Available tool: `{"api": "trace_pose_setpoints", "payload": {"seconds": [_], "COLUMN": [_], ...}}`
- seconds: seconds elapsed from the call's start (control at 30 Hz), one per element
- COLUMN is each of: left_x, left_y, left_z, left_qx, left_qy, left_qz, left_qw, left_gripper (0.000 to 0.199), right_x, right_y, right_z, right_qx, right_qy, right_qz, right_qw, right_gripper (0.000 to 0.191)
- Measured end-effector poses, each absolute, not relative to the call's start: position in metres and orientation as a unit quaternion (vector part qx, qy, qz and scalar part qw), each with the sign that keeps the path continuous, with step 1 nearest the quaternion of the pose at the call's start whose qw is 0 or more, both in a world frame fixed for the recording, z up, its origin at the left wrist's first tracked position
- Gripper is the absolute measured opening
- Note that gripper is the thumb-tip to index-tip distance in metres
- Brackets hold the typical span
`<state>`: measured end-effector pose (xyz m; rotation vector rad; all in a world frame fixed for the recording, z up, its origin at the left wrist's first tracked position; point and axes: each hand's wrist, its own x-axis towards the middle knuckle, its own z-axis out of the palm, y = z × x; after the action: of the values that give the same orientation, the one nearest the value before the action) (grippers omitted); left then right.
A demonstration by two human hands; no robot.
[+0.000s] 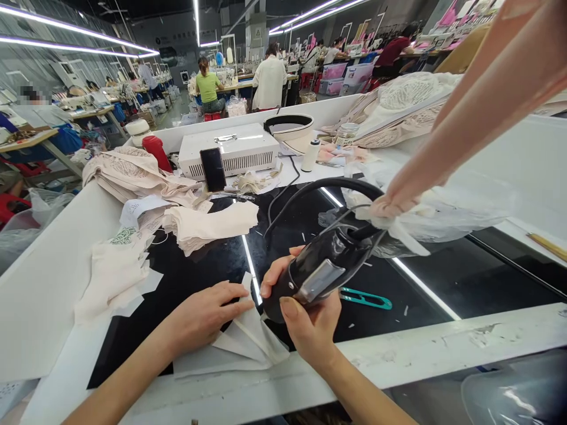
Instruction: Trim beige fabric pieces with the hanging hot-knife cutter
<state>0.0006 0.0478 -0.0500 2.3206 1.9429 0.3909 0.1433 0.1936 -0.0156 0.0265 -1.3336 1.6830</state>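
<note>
My right hand [312, 327] is wrapped round a thick black corded hand tool [321, 268] with a shiny metal plate on its side. The tool is tilted, its lower end close above a folded piece of pale fabric [252, 339]; whether they touch is hidden. On that fabric my left hand [208, 313] lies palm down, fingers stretched out. From the tool's upper end a black cable [305, 192] loops back over the glossy black work surface [212, 274]. A taut peach cloth band [478, 118] comes down from the upper right and is knotted near the cable.
Teal thread snips [365, 298] lie right of the tool. Stacked cream fabric pieces [210, 224] sit at left. Behind stand a phone [213, 169], a white vented box [230, 147] and a thread spool [310, 155]. Clear plastic [443, 206] lies at right. People work farther back.
</note>
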Motion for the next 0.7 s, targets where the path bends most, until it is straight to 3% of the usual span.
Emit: {"api": "trace_pose_setpoints", "payload": {"seconds": [0.2,0.7], "left_x": [0.0007,0.0086], "left_y": [0.0428,0.0446], "left_z": [-0.0471,-0.0502], "left_qx": [0.778,0.763], "left_qy": [0.623,0.64], "left_qz": [0.067,0.091], "left_qw": [0.039,0.025], "left_gripper": [0.065,0.053], "right_x": [0.1431,0.1339], "right_y": [0.1932,0.1982], "right_z": [-0.0156,-0.0184], "right_qx": [0.011,-0.002], "right_qy": [-0.538,-0.512], "right_qz": [0.694,0.703], "right_qw": [0.478,0.494], "right_gripper": [0.035,0.04]}}
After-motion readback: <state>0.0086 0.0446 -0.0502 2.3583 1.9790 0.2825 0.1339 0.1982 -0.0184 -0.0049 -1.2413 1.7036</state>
